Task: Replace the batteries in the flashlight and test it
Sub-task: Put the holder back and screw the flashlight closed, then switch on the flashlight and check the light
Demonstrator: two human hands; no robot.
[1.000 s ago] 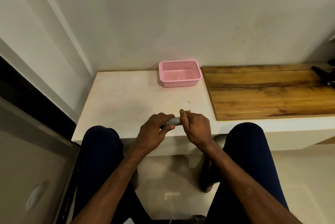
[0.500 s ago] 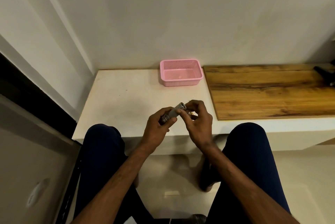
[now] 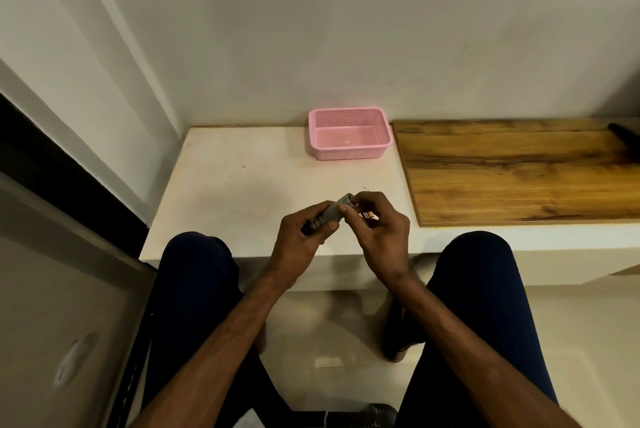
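Flashlight (image 3: 332, 214), level a second ago, now tilts toward upper right at frame centre over the desk (image 3: 242, 192), left hand (image 3: 301, 237) grip wrapped round its body, right hand (image 3: 377, 233) pinching its raised end, probably mid battery swap.

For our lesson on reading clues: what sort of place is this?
Probably a room in a home: a low white ledge against a plain painted wall, with a pink plastic mesh basket and a brown wooden board on it.
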